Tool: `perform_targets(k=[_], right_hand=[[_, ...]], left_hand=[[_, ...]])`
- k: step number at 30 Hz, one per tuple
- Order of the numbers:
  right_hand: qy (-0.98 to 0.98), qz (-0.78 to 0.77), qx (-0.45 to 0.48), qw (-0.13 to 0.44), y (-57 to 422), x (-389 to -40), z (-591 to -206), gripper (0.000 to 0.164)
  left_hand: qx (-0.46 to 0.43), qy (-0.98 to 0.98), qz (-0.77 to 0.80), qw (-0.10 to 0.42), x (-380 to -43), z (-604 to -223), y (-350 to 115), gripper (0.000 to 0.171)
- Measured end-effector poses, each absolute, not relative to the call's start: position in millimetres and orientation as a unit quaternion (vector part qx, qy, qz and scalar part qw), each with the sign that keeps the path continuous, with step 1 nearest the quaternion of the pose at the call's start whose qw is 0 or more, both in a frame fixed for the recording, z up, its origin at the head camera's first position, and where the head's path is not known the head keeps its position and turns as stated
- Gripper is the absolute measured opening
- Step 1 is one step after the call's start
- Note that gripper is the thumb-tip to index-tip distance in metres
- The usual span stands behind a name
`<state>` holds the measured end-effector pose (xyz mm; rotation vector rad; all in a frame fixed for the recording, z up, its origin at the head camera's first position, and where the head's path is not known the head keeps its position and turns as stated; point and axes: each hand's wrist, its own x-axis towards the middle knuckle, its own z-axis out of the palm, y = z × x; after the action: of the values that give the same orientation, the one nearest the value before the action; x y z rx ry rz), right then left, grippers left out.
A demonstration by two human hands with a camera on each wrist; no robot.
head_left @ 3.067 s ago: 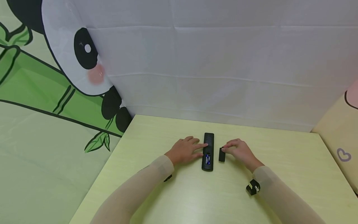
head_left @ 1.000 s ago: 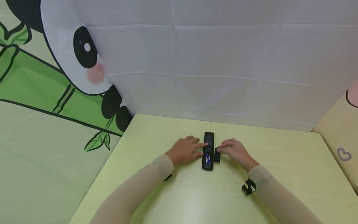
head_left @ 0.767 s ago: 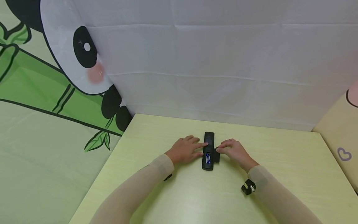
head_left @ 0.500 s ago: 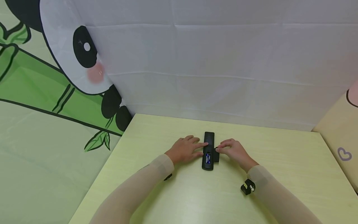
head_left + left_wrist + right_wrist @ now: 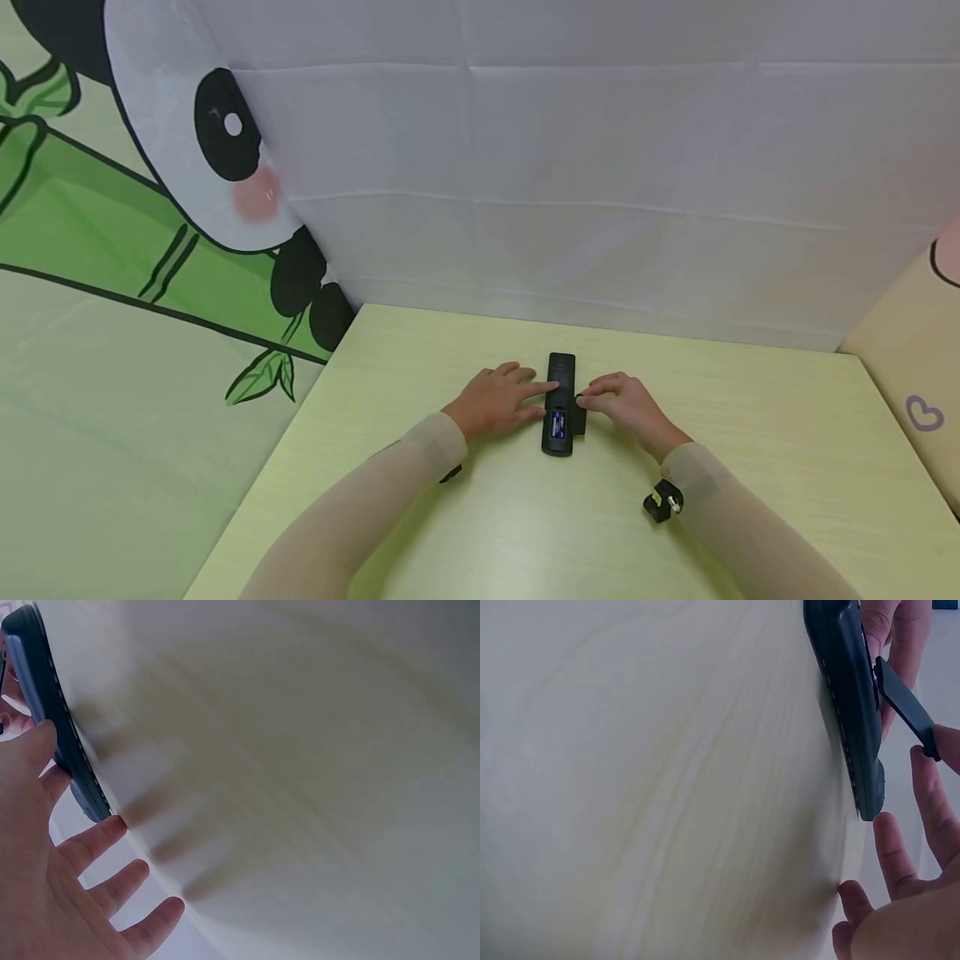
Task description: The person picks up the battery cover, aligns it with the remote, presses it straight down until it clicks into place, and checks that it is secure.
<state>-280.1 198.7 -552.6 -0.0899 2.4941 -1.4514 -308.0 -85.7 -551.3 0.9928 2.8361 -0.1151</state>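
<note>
A black remote control (image 5: pixel 561 373) lies back up on the table, its battery slot uncovered and blue batteries (image 5: pixel 558 424) visible inside. My left hand (image 5: pixel 495 402) is spread beside it, with the index finger resting on its back and the thumb against its left side. Between thumb and index finger, my right hand (image 5: pixel 633 412) pinches the black battery cover (image 5: pixel 580 419) along the remote's right side. The right wrist view has this battery cover (image 5: pixel 906 706) raised and tilted, its far end close to the remote (image 5: pixel 847 712); whether they touch I cannot tell.
The pale wooden table (image 5: pixel 450 533) ends at a white cloth wall (image 5: pixel 562 167) behind. A panda-and-bamboo printed sheet (image 5: pixel 150 233) hangs at the left, and a cream printed panel (image 5: pixel 915 392) borders the right. A black wrist mount (image 5: pixel 664 502) sits under the right forearm.
My right hand has brought the battery cover leftward from a spot apart on the right to right beside the remote, with only slight movement lately. My left hand and the remote stay put.
</note>
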Motion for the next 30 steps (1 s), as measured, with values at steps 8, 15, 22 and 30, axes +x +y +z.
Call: perform_targets(k=[8, 15, 22, 30], right_hand=[[0.849, -0.511, -0.025, 0.132, 195.4, -277.6, -552.7, 0.034], [0.848, -0.513, -0.021, 0.132, 194.7, -276.9, -552.4, 0.034], [0.847, -0.514, -0.018, 0.135, 193.1, -278.6, -555.3, 0.034], [0.846, -0.515, -0.019, 0.134, 190.9, -278.6, -554.1, 0.036]], left_hand=[[0.328, 0.942, -0.033, 0.070, -307.0, -550.0, -85.7, 0.063], [0.328, 0.942, -0.035, 0.068, -305.9, -548.2, -85.6, 0.062], [0.327, 0.942, -0.030, 0.072, -305.9, -546.2, -85.2, 0.062], [0.326, 0.942, -0.028, 0.078, -306.4, -547.3, -86.2, 0.062]])
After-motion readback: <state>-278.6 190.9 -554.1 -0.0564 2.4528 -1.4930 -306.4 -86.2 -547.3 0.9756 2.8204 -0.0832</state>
